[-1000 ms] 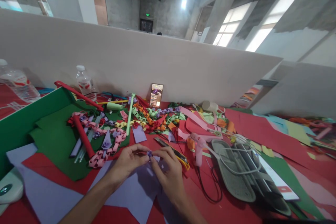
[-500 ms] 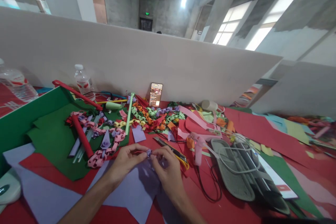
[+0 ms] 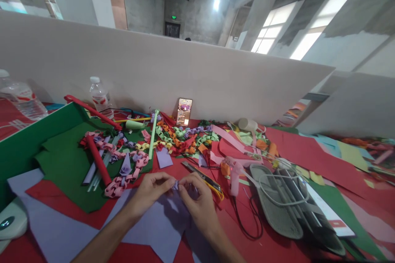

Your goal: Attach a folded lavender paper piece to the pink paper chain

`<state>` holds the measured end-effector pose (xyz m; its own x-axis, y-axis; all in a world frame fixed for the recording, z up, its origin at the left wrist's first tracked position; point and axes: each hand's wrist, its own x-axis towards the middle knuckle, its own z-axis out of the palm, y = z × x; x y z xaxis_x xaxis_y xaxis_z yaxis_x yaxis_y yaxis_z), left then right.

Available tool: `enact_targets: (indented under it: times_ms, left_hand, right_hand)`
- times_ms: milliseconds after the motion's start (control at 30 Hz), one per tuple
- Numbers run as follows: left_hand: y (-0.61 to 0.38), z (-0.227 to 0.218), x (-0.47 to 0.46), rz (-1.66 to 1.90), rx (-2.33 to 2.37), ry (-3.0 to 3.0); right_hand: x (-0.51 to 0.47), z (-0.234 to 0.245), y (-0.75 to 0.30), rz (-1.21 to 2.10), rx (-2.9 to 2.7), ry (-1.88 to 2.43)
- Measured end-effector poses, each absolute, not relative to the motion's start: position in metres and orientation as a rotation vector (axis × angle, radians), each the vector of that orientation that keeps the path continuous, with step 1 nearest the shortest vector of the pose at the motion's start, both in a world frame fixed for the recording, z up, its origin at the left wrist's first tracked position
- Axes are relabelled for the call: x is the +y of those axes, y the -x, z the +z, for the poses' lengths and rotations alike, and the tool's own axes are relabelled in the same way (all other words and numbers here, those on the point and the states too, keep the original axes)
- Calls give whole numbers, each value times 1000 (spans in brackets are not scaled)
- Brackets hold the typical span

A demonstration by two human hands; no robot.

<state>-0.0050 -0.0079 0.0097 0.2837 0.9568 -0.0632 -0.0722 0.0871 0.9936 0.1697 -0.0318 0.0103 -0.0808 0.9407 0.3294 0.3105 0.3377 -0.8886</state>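
Though still in the pinch of left hand (image 3: 154,192) and right hand (image 3: 199,198), purple scrap (image 3: 175,185) now paler.

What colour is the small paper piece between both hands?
The paper piece is purple; the head view shows it.

A craft workspace; paper chains (image 3: 180,137), glue gun (image 3: 233,174); bare concrete wall (image 3: 143,10) behind.

In the lower centre, a person's left hand (image 3: 152,191) and right hand (image 3: 197,197), both bare, with narrow wrists (image 3: 134,210). The left forearm (image 3: 106,232) and right forearm (image 3: 222,245) look slender, bare down to the bottom edge. The fingers (image 3: 164,187) seem slim, though blur softens their outlines.
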Motion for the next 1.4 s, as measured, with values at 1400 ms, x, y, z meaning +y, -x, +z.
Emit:
enact_targets:
  times_ms: [1400]
  left_hand:
    - [5, 7, -8, 949, 824, -1119]
  right_hand:
    - [-30, -2, -169, 802, -1703, 1108]
